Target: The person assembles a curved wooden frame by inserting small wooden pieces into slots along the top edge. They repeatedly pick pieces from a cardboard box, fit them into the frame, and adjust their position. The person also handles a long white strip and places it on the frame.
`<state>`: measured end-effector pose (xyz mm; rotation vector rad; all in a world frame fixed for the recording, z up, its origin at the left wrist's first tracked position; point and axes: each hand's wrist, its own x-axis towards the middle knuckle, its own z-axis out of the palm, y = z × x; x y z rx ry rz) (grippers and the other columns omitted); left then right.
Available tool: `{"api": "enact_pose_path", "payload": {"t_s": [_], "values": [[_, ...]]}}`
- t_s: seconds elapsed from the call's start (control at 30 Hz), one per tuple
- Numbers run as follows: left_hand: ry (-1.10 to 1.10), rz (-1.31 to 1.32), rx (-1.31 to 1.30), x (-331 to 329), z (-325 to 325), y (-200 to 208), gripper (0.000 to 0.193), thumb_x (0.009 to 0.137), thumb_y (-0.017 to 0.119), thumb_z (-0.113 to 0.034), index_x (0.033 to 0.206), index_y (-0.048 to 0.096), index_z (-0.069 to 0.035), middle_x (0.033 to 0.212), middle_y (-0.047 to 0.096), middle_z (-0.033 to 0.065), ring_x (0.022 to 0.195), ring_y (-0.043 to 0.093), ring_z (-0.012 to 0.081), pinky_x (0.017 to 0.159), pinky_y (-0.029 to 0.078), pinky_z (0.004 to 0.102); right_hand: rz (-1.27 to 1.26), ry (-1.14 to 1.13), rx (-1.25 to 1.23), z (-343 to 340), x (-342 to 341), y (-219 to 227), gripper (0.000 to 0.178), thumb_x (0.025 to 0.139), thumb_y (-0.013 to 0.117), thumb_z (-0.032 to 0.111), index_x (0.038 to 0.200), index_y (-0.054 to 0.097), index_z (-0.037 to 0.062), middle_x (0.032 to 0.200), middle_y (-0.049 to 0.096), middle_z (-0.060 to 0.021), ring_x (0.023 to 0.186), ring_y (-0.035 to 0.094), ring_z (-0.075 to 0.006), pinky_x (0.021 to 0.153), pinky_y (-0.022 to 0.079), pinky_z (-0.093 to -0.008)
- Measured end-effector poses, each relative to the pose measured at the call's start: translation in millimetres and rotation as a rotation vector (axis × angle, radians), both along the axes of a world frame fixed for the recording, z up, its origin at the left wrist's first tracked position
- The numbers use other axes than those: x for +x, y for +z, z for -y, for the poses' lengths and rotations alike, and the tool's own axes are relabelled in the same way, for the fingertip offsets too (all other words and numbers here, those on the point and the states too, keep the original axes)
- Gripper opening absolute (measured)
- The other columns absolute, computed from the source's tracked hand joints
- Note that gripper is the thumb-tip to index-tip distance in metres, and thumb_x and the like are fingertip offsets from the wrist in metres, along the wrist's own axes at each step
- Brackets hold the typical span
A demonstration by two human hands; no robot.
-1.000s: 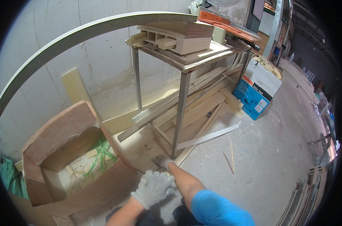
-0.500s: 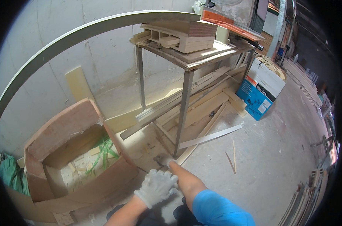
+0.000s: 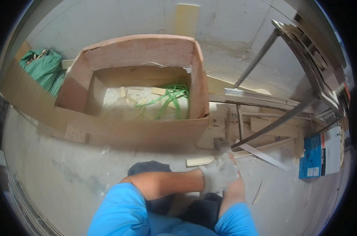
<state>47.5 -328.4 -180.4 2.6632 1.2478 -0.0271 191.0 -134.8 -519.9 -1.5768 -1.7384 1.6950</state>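
Note:
My left hand [image 3: 221, 173], in a pale work glove, crosses over in front of my right forearm. Its fingers are blurred. Beyond it my right hand [image 3: 222, 144], in a glove with dark-smeared fingers, reaches low beside the foot of a metal table leg [image 3: 265, 125]. What its fingers do is too unclear to make out. A pale wood strip [image 3: 200, 161] lies on the floor just under both hands, its near end poking out to the left. A thin white strip [image 3: 265, 156] lies slanted to the right of the leg.
A large open cardboard box [image 3: 147, 131] stands at left, with green plastic ribbon [image 3: 172, 98] and wood scraps inside. A green sack [image 3: 46, 70] leans by the wall. Boards [image 3: 265, 126] are piled under the table. A blue and white carton [image 3: 320, 155] stands at right.
My view has swung left, so the cardboard box now sits in the middle and the table at the right. My left hand has moved over toward my right forearm; my right hand stays low by the table leg.

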Motion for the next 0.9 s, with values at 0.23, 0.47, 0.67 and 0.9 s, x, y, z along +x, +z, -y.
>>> {"api": "enact_pose_path", "payload": {"t_s": [0.23, 0.47, 0.67, 0.9], "values": [[0.856, 0.156, 0.452, -134.3, 17.7, 8.0, 0.056, 0.076, 0.069, -0.056, 0.112, 0.066, -0.012, 0.087, 0.066, 0.0088, 0.085, 0.065, 0.0314, 0.078, 0.049, 0.0463, -0.221, -0.176, 0.082, -16.4, -11.4, 82.5, 0.025, 0.095, 0.064, 0.028, 0.089, 0.065, 0.0039, 0.074, 0.062, -0.0019, 0.065, 0.057, -0.0117, 0.061, 0.047, -0.0279], [0.955, 0.015, 0.357, -158.8, 78.3, -36.0, 0.046, 0.074, 0.07, -0.055, 0.078, 0.058, -0.011, 0.066, 0.056, 0.0104, 0.062, 0.056, 0.0313, 0.061, 0.043, 0.0432, -0.368, -0.156, 0.341, -25.1, -57.4, 178.1, 0.032, 0.097, 0.062, 0.036, 0.1, 0.065, 0.0043, 0.085, 0.063, -0.002, 0.073, 0.06, -0.0114, 0.067, 0.049, -0.0259], [0.967, 0.166, 0.198, -132.3, 116.9, -37.8, 0.036, 0.069, 0.075, -0.038, 0.078, 0.056, -0.008, 0.073, 0.059, 0.0094, 0.069, 0.059, 0.0308, 0.066, 0.047, 0.0444, -0.504, 0.004, 0.456, 3.2, -101.5, 275.4, 0.06, 0.099, 0.053, 0.049, 0.134, 0.052, 0.0013, 0.124, 0.06, -0.0133, 0.105, 0.062, -0.0202, 0.089, 0.051, -0.0353], [0.829, 0.24, 0.379, -131.6, 136.0, -54.4, 0.038, 0.077, 0.069, -0.046, 0.08, 0.055, -0.011, 0.068, 0.053, 0.0045, 0.065, 0.057, 0.023, 0.068, 0.047, 0.0353, -0.474, 0.196, 0.597, 44.8, -156.2, 306.7, 0.077, 0.088, 0.072, 0.034, 0.146, 0.038, -0.0035, 0.137, 0.053, -0.021, 0.121, 0.056, -0.0269, 0.102, 0.044, -0.0362]]}}
